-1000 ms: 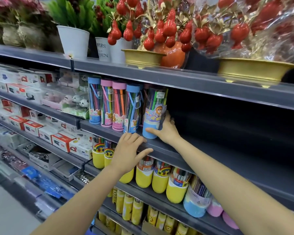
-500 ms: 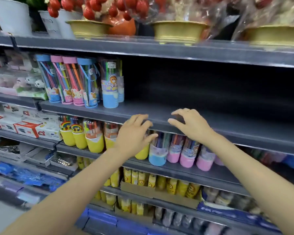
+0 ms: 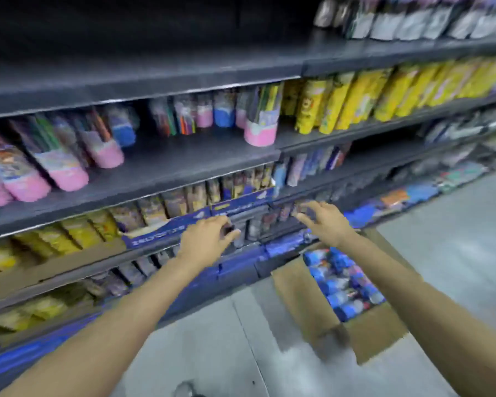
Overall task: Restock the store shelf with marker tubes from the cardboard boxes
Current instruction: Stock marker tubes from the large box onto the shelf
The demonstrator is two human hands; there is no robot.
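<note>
The view is motion-blurred and tilted. Both arms reach forward, the left hand (image 3: 208, 239) and the right hand (image 3: 324, 223) empty, fingers loosely spread, in front of the lower shelves. Below the right forearm an open cardboard box (image 3: 375, 336) sits on the grey floor (image 3: 455, 224), packed with blue-capped marker tubes (image 3: 341, 282). On the dark store shelf (image 3: 166, 164) stand pink-based tubes (image 3: 259, 130), one apart near the edge, with yellow packs (image 3: 355, 96) to their right.

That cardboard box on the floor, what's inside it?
The cardboard box is open and packed with tubes lying on their sides, mostly blue. Only the top layer shows; anything beneath is covered, and blur hides the labels.
</note>
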